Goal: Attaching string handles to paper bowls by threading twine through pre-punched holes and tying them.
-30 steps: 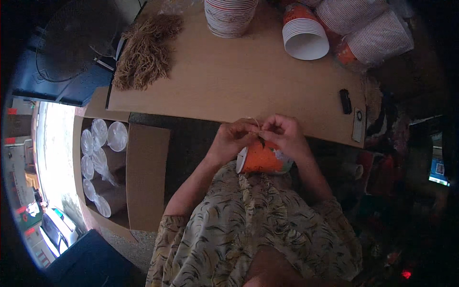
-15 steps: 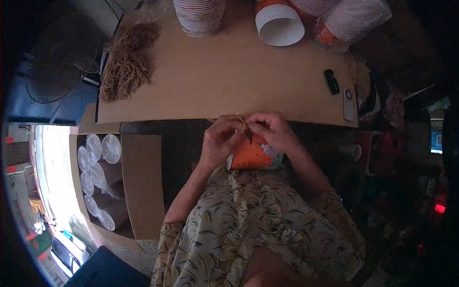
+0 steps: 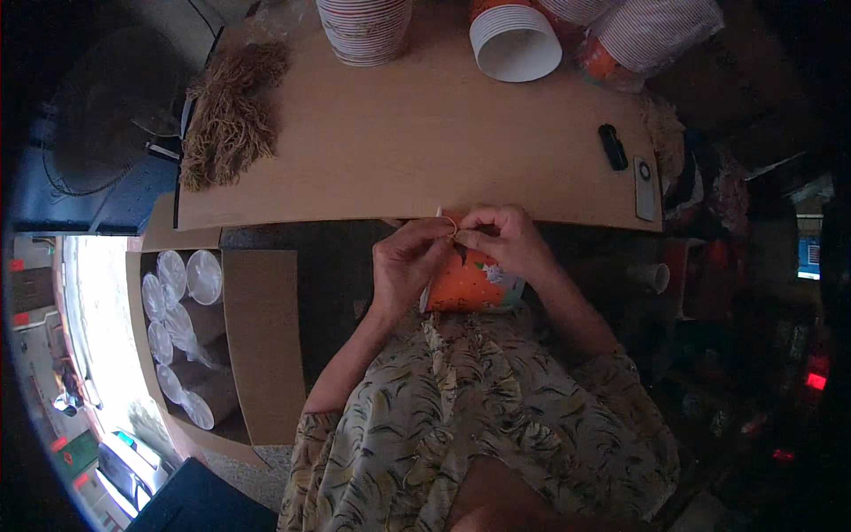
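Note:
An orange paper bucket point(image 3: 456, 291) with a printed pattern and a pale rim lies on its side at my lap, just below the table edge. A thin tan cord point(image 3: 449, 220) makes a small loop above its side. My left hand point(image 3: 406, 262) pinches the cord between thumb and fingers, close to the rim. My right hand point(image 3: 512, 244) is closed on the same cord from the other side, its fingertips almost touching those of the left. Where the cord meets the bucket is hidden by my fingers.
The cardboard-topped table point(image 3: 399, 146) carries a bundle of brown cords point(image 3: 232, 115), a stack of paper buckets point(image 3: 365, 34), a tipped stack point(image 3: 516, 46), a plastic-wrapped stack point(image 3: 660, 40), a small black object point(image 3: 612, 147) and a flat pale object point(image 3: 645, 189). An open carton point(image 3: 261, 346) holds wrapped stacks.
The cord loop between my fingertips looks smaller and lower. Both hands stay over the bucket with only slight movement, and the whole view has shifted a little.

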`<state>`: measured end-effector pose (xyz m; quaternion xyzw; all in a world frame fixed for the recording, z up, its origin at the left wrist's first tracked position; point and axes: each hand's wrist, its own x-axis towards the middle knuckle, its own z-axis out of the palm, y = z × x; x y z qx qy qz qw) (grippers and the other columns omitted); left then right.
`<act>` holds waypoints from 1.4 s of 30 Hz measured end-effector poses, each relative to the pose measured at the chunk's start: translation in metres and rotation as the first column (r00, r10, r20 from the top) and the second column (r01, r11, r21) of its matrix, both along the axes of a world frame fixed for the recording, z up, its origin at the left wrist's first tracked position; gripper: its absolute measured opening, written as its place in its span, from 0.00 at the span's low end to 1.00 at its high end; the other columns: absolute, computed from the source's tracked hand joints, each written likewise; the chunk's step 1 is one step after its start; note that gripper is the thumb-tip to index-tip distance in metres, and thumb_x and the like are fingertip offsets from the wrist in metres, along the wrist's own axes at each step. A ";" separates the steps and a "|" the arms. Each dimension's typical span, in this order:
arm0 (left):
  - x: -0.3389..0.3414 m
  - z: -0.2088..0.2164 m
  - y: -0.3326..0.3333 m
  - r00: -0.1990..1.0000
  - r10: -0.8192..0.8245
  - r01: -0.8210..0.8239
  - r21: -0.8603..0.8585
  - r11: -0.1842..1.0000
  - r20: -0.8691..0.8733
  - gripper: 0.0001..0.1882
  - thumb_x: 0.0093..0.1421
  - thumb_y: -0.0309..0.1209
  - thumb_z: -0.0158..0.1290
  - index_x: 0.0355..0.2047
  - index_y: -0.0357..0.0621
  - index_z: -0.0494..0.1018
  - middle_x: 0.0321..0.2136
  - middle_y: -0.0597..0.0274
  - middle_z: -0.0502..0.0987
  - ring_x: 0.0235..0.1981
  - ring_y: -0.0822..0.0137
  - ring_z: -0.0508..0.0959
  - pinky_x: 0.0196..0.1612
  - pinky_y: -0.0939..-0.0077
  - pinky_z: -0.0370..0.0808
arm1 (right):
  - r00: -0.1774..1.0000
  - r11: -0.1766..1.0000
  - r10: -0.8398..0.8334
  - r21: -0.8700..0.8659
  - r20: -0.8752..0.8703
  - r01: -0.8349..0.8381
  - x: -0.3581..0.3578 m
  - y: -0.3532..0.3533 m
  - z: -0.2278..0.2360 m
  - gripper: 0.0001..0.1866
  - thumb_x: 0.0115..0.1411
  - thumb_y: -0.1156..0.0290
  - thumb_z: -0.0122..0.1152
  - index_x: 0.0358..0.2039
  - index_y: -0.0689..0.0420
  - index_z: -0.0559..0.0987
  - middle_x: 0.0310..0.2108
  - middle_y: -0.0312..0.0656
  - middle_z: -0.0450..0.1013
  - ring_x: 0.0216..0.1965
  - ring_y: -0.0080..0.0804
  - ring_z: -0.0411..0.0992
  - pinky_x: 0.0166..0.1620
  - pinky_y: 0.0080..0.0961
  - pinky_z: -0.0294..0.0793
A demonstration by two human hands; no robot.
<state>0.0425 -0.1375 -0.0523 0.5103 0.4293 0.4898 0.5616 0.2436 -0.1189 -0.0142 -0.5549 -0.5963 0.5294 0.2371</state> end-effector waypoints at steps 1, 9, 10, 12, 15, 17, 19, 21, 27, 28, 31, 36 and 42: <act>0.000 0.001 0.000 1.000 -0.001 0.001 -0.002 1.000 0.002 0.09 0.60 0.17 0.59 0.41 0.34 0.81 0.41 0.55 0.82 0.44 0.69 0.81 0.48 0.75 0.78 | 0.998 1.000 -0.004 0.025 -0.057 0.006 0.002 -0.001 -0.008 0.04 0.62 0.76 0.66 0.36 0.63 0.83 0.32 0.33 0.77 0.35 0.18 0.72 0.41 0.20 0.73; -0.004 0.005 0.005 0.997 -0.046 0.047 0.018 0.999 -0.054 0.06 0.60 0.16 0.59 0.38 0.32 0.81 0.44 0.55 0.82 0.46 0.69 0.80 0.49 0.75 0.78 | 0.994 0.977 0.012 0.212 -0.107 0.011 -0.002 -0.001 0.000 0.03 0.60 0.78 0.66 0.35 0.64 0.82 0.33 0.35 0.76 0.36 0.20 0.73 0.41 0.20 0.73; -0.004 0.004 0.005 0.998 -0.047 0.048 0.016 0.999 -0.052 0.06 0.60 0.16 0.59 0.38 0.32 0.81 0.44 0.55 0.82 0.46 0.69 0.80 0.49 0.75 0.78 | 0.992 0.982 0.003 0.187 -0.127 0.021 -0.002 -0.001 0.000 0.03 0.60 0.78 0.66 0.34 0.64 0.81 0.33 0.34 0.76 0.36 0.19 0.73 0.41 0.20 0.73; -0.003 0.003 0.006 0.999 -0.052 0.052 -0.003 0.999 0.013 0.06 0.61 0.16 0.59 0.38 0.32 0.81 0.47 0.54 0.81 0.48 0.69 0.80 0.49 0.75 0.78 | 0.989 0.987 -0.007 0.160 -0.146 0.031 -0.001 0.000 0.001 0.03 0.60 0.78 0.65 0.34 0.64 0.81 0.32 0.34 0.76 0.36 0.18 0.73 0.41 0.19 0.73; -0.005 0.003 0.008 0.996 -0.084 0.086 -0.056 0.995 0.043 0.06 0.61 0.17 0.59 0.38 0.32 0.81 0.49 0.54 0.80 0.49 0.68 0.79 0.50 0.75 0.78 | 0.995 0.992 0.023 0.124 -0.102 -0.011 -0.001 0.002 0.003 0.03 0.61 0.77 0.64 0.33 0.63 0.79 0.32 0.33 0.75 0.36 0.17 0.72 0.41 0.19 0.73; -0.004 0.006 0.008 0.995 -0.087 0.090 -0.057 0.994 0.057 0.06 0.61 0.18 0.59 0.39 0.32 0.81 0.49 0.54 0.79 0.49 0.68 0.79 0.51 0.74 0.77 | 0.993 0.999 0.014 0.051 -0.116 -0.008 -0.001 0.002 0.000 0.03 0.62 0.77 0.62 0.33 0.61 0.77 0.32 0.31 0.73 0.35 0.16 0.71 0.40 0.19 0.73; -0.004 0.005 0.008 0.993 -0.091 0.095 -0.058 0.994 0.074 0.06 0.61 0.18 0.59 0.39 0.32 0.81 0.49 0.54 0.79 0.50 0.68 0.79 0.51 0.74 0.77 | 0.991 0.999 0.009 0.043 -0.135 -0.003 -0.002 0.002 -0.001 0.03 0.62 0.76 0.61 0.34 0.61 0.77 0.32 0.31 0.73 0.35 0.15 0.70 0.40 0.19 0.72; -0.004 0.002 0.008 0.989 -0.090 0.102 -0.107 0.989 0.114 0.06 0.62 0.18 0.59 0.40 0.33 0.81 0.50 0.54 0.79 0.50 0.68 0.78 0.52 0.74 0.77 | 0.988 0.999 0.006 0.035 -0.156 0.000 -0.001 0.002 -0.002 0.03 0.62 0.76 0.61 0.35 0.61 0.76 0.32 0.30 0.73 0.35 0.15 0.70 0.40 0.18 0.72; -0.005 0.004 0.010 0.990 -0.115 0.121 -0.078 0.990 0.078 0.06 0.62 0.22 0.60 0.40 0.37 0.83 0.52 0.54 0.78 0.50 0.67 0.79 0.52 0.74 0.78 | 0.986 0.995 -0.019 0.094 -0.168 0.035 0.003 0.002 -0.005 0.04 0.63 0.74 0.60 0.34 0.61 0.76 0.28 0.31 0.73 0.32 0.16 0.70 0.38 0.20 0.73; -0.005 0.004 0.009 0.991 -0.113 0.119 -0.079 0.990 0.077 0.06 0.62 0.22 0.60 0.40 0.37 0.83 0.52 0.54 0.78 0.50 0.67 0.79 0.52 0.74 0.78 | 0.978 0.997 -0.027 0.059 -0.206 0.040 0.004 0.002 -0.005 0.05 0.64 0.73 0.59 0.35 0.61 0.76 0.29 0.31 0.73 0.33 0.16 0.71 0.38 0.20 0.73; -0.005 0.006 0.009 0.992 -0.116 0.121 -0.091 0.989 0.054 0.07 0.61 0.19 0.60 0.40 0.34 0.83 0.50 0.55 0.79 0.51 0.66 0.78 0.53 0.73 0.77 | 0.976 0.998 -0.029 0.047 -0.215 0.040 0.003 0.004 -0.001 0.06 0.65 0.73 0.60 0.38 0.62 0.78 0.32 0.33 0.76 0.35 0.16 0.72 0.40 0.21 0.74; -0.004 0.004 0.008 0.989 -0.084 0.091 -0.047 0.995 0.125 0.07 0.61 0.20 0.61 0.40 0.35 0.83 0.50 0.54 0.79 0.50 0.66 0.79 0.53 0.74 0.77 | 0.977 1.000 0.019 0.021 -0.214 -0.015 0.001 0.002 0.001 0.08 0.65 0.72 0.61 0.42 0.62 0.81 0.36 0.36 0.78 0.38 0.18 0.74 0.43 0.22 0.76; -0.005 0.005 0.009 0.991 -0.088 0.095 -0.066 0.993 0.096 0.05 0.61 0.20 0.60 0.38 0.34 0.83 0.49 0.54 0.79 0.51 0.67 0.79 0.52 0.74 0.77 | 0.988 1.000 0.015 0.024 -0.157 -0.011 0.000 0.005 0.008 0.06 0.64 0.73 0.62 0.38 0.63 0.80 0.34 0.36 0.78 0.35 0.19 0.75 0.42 0.22 0.76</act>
